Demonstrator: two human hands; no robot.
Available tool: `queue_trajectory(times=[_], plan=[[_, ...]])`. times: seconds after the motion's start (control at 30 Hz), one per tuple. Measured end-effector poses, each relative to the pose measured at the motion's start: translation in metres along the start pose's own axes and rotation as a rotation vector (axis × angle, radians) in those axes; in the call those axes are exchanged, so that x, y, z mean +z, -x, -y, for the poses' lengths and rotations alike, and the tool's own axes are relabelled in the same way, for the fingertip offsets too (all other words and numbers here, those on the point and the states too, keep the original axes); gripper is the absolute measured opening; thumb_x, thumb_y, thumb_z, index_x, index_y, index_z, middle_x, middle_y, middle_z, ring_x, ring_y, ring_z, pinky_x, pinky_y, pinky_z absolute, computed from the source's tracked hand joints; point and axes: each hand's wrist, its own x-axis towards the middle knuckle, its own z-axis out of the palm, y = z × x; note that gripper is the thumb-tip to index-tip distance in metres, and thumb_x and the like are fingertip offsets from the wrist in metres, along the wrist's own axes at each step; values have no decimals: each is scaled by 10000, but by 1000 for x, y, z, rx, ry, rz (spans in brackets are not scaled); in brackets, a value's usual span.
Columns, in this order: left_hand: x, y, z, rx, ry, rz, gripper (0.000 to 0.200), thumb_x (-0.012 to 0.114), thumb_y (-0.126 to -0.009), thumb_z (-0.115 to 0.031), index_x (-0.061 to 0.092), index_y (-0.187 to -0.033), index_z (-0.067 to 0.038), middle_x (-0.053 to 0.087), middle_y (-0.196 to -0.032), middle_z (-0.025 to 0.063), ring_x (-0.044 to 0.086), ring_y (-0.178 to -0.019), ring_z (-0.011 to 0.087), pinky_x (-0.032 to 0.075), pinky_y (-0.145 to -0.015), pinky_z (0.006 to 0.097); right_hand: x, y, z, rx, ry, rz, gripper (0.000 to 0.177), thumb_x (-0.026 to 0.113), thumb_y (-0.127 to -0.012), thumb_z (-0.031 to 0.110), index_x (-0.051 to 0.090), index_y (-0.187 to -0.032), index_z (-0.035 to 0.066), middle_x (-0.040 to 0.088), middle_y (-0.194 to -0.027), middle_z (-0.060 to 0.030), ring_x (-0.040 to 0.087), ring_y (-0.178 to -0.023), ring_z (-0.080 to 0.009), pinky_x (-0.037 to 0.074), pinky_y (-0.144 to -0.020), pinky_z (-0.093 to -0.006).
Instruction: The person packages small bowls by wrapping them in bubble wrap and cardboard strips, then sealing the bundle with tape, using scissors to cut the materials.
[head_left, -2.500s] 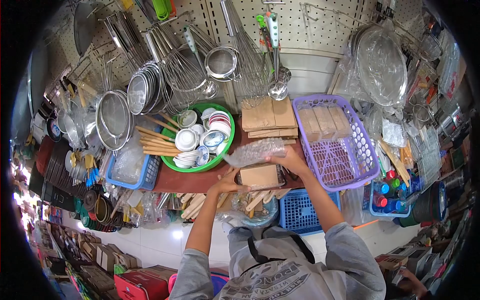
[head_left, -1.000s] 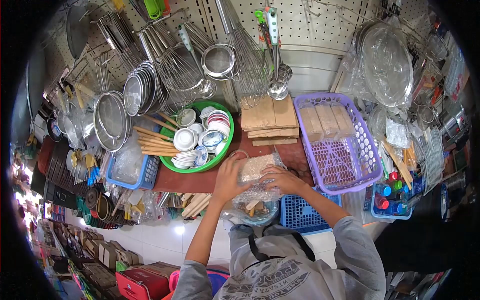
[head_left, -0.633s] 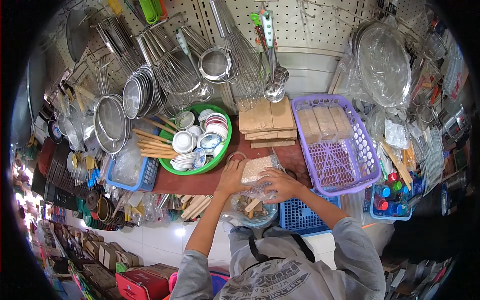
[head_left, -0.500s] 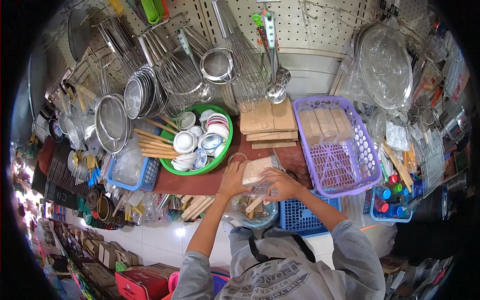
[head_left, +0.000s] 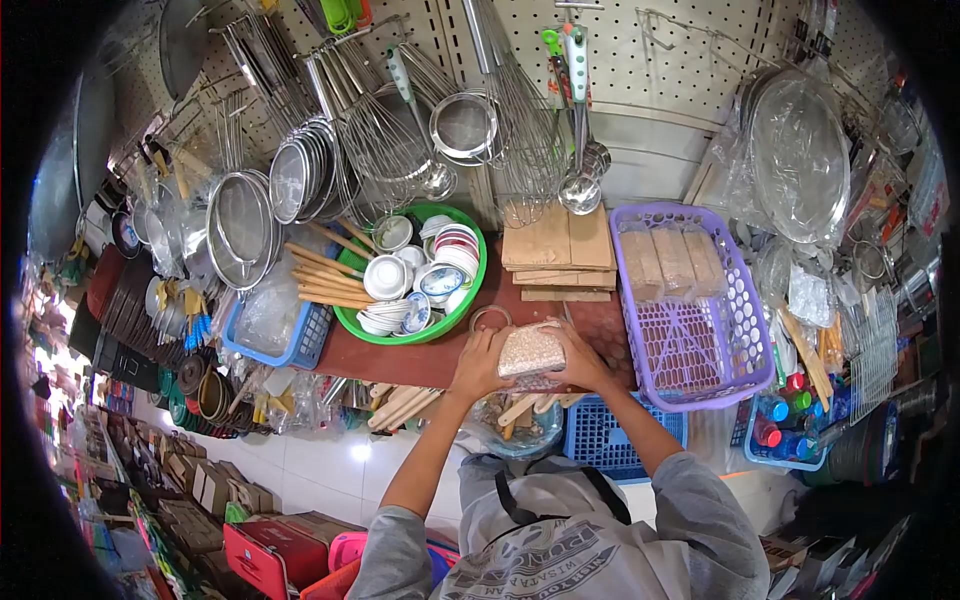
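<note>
A clear plastic-wrapped block of pale brown, grainy material [head_left: 532, 350] is held just above the front edge of the red-brown shelf [head_left: 400, 362]. My left hand [head_left: 478, 365] grips its left side and my right hand [head_left: 580, 362] its right side, with fingers closed around it. Behind my left hand lies a ring like a roll of tape [head_left: 490, 318]. To the right, a purple plastic basket [head_left: 640, 350] holds three similar wrapped blocks [head_left: 672, 262] at its far end. Flat brown cardboard pieces [head_left: 556, 245] are stacked behind the held block.
At left stands a green basin [head_left: 477, 300] with small bowls and wooden-handled tools. Whisks [head_left: 515, 150], strainers [head_left: 240, 232] and ladles [head_left: 580, 192] hang from the pegboard. Below the shelf are a blue crate [head_left: 625, 440] and a plastic-lined tub [head_left: 530, 435] of wooden-handled items.
My right hand has shifted from the block's near end to its right side. The block now sits level between both palms. The camera view has swung slightly left.
</note>
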Motion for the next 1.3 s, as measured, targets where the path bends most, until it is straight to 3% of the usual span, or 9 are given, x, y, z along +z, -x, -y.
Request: queue_trajectory(times=[0.13,0.37,0.47,0.63,0.73,0.93,1.03,1.17,1.3], plan=[[1,-3,2,-37,2,91,993,886,-515,-235,418,-1381,-104,508,-1186,168,464,-1213,415,357,-1093,473,0,1,-10,-17,-30,18,837,857,-596,170,473,-1340,141,430,-1367,-164,471,-1255,-376,420,-1045,-421],[-22,-5,1,35,-22,91,959,876,-535,-279,440,-1372,-113,532,-1194,162,487,-1217,363,345,-1108,463,-13,-2,5,-42,-132,63,877,853,-570,178,470,-1357,127,484,-1258,-160,492,-1213,-358,406,-1043,-411],[-50,-10,-2,36,120,144,932,869,-548,-296,457,-1363,-108,532,-1255,160,491,-1214,355,339,-1113,451,-22,-4,24,-107,-191,18,896,855,-571,183,459,-1372,108,481,-1286,-150,483,-1230,-334,382,-1061,-402],[-91,-18,-6,23,350,203,893,858,-589,-298,469,-1369,-106,509,-1340,150,479,-1226,362,338,-1115,440,-38,-11,56,-19,-266,-14,931,867,-582,188,437,-1403,93,470,-1354,-129,453,-1277,-289,345,-1090,-381],[-96,-14,-9,103,294,23,837,844,-647,-276,473,-1376,-97,499,-1357,149,470,-1239,366,343,-1108,450,-40,-13,66,11,-296,-82,922,871,-603,186,433,-1407,81,469,-1377,-120,438,-1296,-265,340,-1097,-377],[-87,0,-5,341,34,-305,420,791,-748,-216,641,-1133,-138,557,-1210,99,504,-1188,323,355,-1099,506,-32,-7,85,194,-477,-194,846,850,-688,153,420,-1415,88,517,-1326,-103,470,-1249,-208,362,-1072,-340],[-76,16,6,452,-115,-243,254,722,-799,-224,667,-1037,-152,588,-1111,61,521,-1167,274,336,-1125,503,-22,-3,90,285,-633,-235,798,831,-713,146,434,-1403,96,532,-1316,-108,494,-1230,-210,378,-1059,-337],[-85,35,0,463,-99,-254,373,730,-793,-253,665,-1156,-194,593,-1223,25,487,-1246,287,316,-1130,521,-16,3,92,390,-712,-260,747,802,-752,140,429,-1394,52,540,-1301,-108,523,-1191,-207,433,-1011,-338],[-96,50,-3,479,-100,-175,544,727,-802,-322,576,-1315,-227,497,-1391,34,413,-1338,292,266,-1161,529,-24,14,127,619,-904,-211,688,754,-815,189,416,-1392,27,556,-1276,-119,560,-1155,-216,544,-906,-373]])
